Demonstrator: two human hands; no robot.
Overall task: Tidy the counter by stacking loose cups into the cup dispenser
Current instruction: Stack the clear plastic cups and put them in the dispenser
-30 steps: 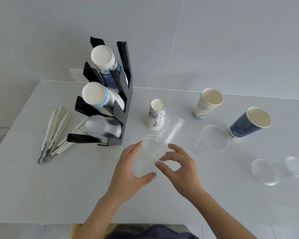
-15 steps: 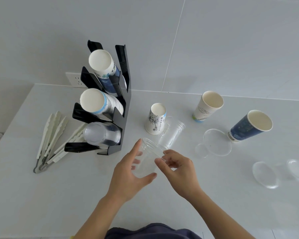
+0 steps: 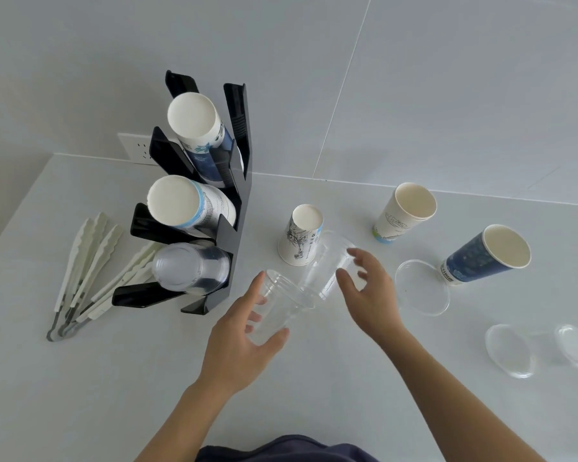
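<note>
The left hand (image 3: 244, 341) grasps a clear cup (image 3: 274, 308) between thumb and fingers, above the counter (image 3: 114, 378), near the dispenser (image 3: 237, 195). The right hand (image 3: 369, 295) is released, its fingers spread around a second clear cup (image 3: 331, 261); I cannot tell if they touch it. This cup stands just right of a white cup (image 3: 301, 235). Tongs (image 3: 80, 278) lie left of the dispenser.

Three loose paper cups (image 3: 300, 236); one black dispenser (image 3: 239, 208), two hands (image 3: 244, 341), white tongs (image 3: 84, 275)
</note>
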